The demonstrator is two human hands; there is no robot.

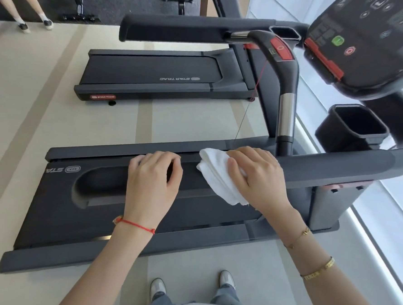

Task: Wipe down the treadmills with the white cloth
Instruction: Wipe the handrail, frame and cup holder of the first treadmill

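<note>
The right hand [256, 177] grips the folded white cloth [220, 177] beside the near treadmill's handrail [336, 170]; the left hand [153, 175] hangs loosely curled, holding nothing. The dangling cloth end could snag the red safety cord [259, 78], or miss the rail's underside

"STAR TRAC" on far treadmill [157, 79] side rail & its red end badge [103, 97]; near treadmill [74, 215] shows "STA".

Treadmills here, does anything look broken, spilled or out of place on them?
Nothing stands out. The near treadmill and the far treadmill both look intact, with no spills visible. The right hand grips the white cloth at the near handrail; the left hand hangs empty above the deck.
</note>
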